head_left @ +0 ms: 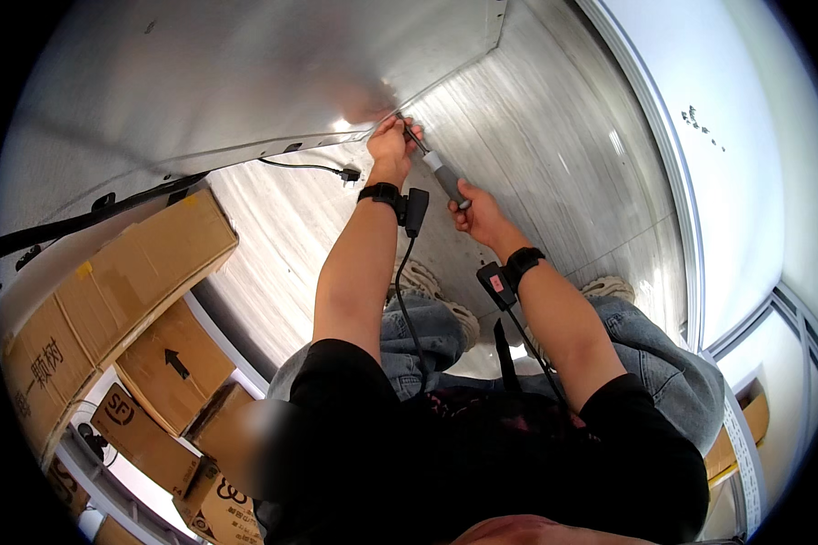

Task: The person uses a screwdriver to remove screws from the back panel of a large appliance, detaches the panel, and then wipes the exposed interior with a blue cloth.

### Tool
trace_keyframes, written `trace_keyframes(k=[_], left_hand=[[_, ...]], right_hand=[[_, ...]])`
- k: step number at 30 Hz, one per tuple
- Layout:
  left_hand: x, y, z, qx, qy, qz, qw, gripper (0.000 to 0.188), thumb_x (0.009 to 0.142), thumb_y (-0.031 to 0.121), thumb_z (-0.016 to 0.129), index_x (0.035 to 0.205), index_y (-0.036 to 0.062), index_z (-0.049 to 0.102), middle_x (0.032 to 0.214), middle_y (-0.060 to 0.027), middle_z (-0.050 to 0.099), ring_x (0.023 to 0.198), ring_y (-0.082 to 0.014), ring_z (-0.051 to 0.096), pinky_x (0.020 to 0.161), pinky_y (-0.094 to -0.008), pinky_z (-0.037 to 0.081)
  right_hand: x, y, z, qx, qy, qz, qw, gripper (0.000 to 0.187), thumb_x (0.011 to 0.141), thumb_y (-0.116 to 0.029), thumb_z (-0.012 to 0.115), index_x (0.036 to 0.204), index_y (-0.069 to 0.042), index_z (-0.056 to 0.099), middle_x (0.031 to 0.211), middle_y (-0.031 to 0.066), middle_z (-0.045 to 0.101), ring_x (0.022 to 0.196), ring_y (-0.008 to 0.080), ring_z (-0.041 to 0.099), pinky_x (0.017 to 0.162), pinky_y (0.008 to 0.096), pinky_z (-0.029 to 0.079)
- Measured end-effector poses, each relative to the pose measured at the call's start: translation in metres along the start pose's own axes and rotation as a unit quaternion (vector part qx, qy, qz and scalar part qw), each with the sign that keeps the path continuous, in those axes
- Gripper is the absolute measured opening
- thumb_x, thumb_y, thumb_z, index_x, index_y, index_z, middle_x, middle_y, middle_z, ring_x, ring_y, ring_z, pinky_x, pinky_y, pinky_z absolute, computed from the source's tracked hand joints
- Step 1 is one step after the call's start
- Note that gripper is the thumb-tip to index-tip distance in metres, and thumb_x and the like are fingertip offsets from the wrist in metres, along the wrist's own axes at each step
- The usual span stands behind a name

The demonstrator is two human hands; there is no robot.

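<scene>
My right hand point(480, 216) grips the end of a screwdriver point(444, 177) with a grey handle and a pale collar. Its metal shaft slants up and left to the bottom edge of a large metal panel point(236, 73). There my left hand point(391, 147) has its fingers closed close around the shaft's tip, against the panel edge. What the left fingers pinch is too small and covered to make out. A black power plug point(349, 175) on a cable lies on the floor beside my left wrist.
Cardboard boxes point(145, 282) are stacked on a shelf at my left. A white wall panel point(700, 118) with a metal frame rises on the right. Black wrist straps point(523, 261) with cabled modules sit on both my wrists. My shoes point(436, 295) rest on the grey wood-look floor point(554, 136).
</scene>
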State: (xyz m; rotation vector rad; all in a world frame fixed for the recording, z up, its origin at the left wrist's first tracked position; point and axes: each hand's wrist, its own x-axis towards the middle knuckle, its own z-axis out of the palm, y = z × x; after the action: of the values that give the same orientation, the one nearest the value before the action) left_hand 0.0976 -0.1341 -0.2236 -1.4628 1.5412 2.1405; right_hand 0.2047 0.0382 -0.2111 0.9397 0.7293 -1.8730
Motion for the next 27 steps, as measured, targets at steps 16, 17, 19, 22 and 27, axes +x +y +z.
trace_keyframes(k=[16,17,19,22,27], left_hand=[[-0.001,-0.007,0.007,0.074,0.026,0.027,0.997,0.012,0.086,0.006,0.066,0.096,0.0085,0.059,0.077,-0.0037,0.063,0.060,-0.0149,0.061,0.047,-0.0267,0.046],[0.001,-0.006,0.007,0.077,0.026,0.018,0.997,0.012,0.086,0.006,0.066,0.096,0.0085,0.059,0.077,-0.0039,0.064,0.060,-0.0150,0.062,0.047,-0.0267,0.046],[0.007,-0.003,0.006,0.081,0.025,-0.001,0.996,0.012,0.086,0.005,0.065,0.096,0.0084,0.059,0.077,-0.0042,0.065,0.060,-0.0153,0.062,0.045,-0.0268,0.046],[0.009,0.000,0.006,0.057,0.056,-0.015,0.997,0.011,0.086,0.001,0.063,0.093,0.0085,0.059,0.073,-0.0055,0.065,0.053,-0.0145,0.060,0.042,-0.0257,0.042],[0.005,-0.003,0.007,0.037,0.014,0.007,0.999,0.010,0.087,0.000,0.061,0.090,0.0087,0.057,0.073,-0.0055,0.064,0.054,-0.0148,0.059,0.043,-0.0263,0.042]], right_hand=[[0.028,0.013,0.001,-0.471,0.149,-0.340,0.800,0.041,0.092,-0.030,0.060,0.118,-0.003,0.043,0.093,0.0110,0.057,0.074,0.0161,0.058,0.061,0.0328,0.047],[0.030,0.014,-0.001,-0.486,0.166,-0.341,0.787,0.043,0.091,-0.029,0.061,0.120,-0.002,0.042,0.097,0.0124,0.057,0.076,0.0180,0.059,0.063,0.0337,0.049],[0.030,0.016,-0.003,-0.516,0.198,-0.343,0.759,0.048,0.090,-0.027,0.063,0.124,-0.002,0.041,0.105,0.0151,0.057,0.082,0.0218,0.063,0.066,0.0355,0.051],[-0.004,-0.011,0.019,-0.270,0.097,-0.137,0.948,0.046,0.090,-0.025,0.062,0.124,-0.002,0.041,0.104,0.0164,0.057,0.076,0.0226,0.063,0.062,0.0367,0.054],[0.002,-0.022,0.005,-0.239,0.047,-0.043,0.969,0.042,0.091,-0.020,0.060,0.123,-0.002,0.039,0.105,0.0170,0.058,0.072,0.0219,0.064,0.057,0.0348,0.054]])
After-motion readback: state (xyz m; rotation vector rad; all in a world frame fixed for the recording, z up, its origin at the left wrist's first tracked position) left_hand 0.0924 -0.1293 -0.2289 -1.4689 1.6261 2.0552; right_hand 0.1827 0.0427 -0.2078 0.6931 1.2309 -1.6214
